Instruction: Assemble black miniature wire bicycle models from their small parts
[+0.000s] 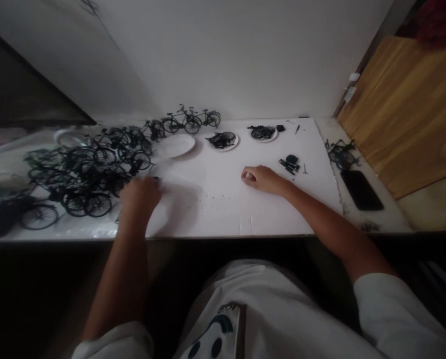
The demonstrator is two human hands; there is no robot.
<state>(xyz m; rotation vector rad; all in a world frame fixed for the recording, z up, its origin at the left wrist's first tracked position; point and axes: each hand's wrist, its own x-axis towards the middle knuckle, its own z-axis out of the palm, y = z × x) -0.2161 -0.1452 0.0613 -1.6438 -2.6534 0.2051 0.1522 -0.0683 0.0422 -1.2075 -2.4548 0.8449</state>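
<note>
From where I stand, the near edge of the flat white rectangular board [223,164] runs across the lower middle of the frame, just ahead of the person's lap, and a broad white stretch dotted with tiny dark specks [213,202] lies between the hands. The left hand [139,197], left of centre, has little side room: it is right beside the tangled heap of small black toy-sized bicycles [91,169] filling the left of the frame. Its fingers are blurred and turned away, so I cannot tell how open they are or what they hold. The right hand [260,178], right of centre, curls its fingers loosely near the thumb; whether it grips anything, I cannot tell. A black rectangular phone [362,189] lies beyond the board's right edge, below a brown wood-grained panel [413,114]. A pale grey wall [245,60] rises behind.
</note>
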